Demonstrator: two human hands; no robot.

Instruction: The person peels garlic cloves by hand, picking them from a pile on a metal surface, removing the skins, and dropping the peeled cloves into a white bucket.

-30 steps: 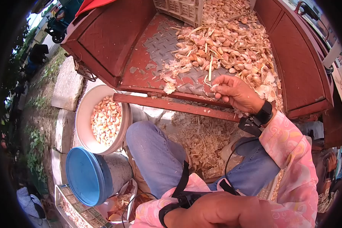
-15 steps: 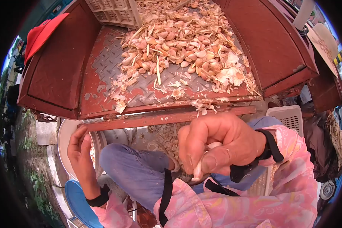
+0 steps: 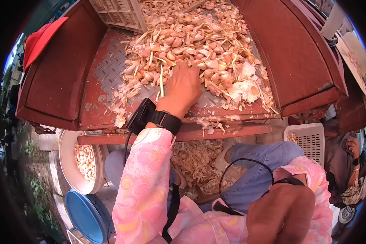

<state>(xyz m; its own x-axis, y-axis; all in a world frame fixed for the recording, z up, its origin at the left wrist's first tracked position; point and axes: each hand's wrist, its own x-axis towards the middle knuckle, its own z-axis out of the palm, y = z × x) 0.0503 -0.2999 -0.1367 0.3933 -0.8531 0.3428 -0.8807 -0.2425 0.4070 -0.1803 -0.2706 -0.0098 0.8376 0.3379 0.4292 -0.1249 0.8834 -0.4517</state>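
Observation:
My left hand [image 3: 184, 83] reaches onto the front of a pile of garlic cloves [image 3: 183, 42] lying in a red metal cart bed [image 3: 89, 107]. Its fingers bend down among the cloves and their tips are hidden, so a grip cannot be made out. A pale garlic stem [image 3: 162, 81] lies just left of this hand. Close to the camera at the lower right, my right hand [image 3: 280, 213] is closed, its knuckles toward me. Whatever it may hold is hidden.
A white bucket [image 3: 65, 156] with peeled cloves stands at left, above a blue lid-like round [image 3: 83, 215]. To the right is a pale slotted basket [image 3: 307, 140]. Dry skins [image 3: 199, 162] cover the ground between my knees. Another person's hand [image 3: 352, 146] shows at far right.
My left hand has moved from the bucket onto the garlic pile. My right hand, earlier pinching a garlic clove in front of me, has dropped lower and to the right, nearer my body.

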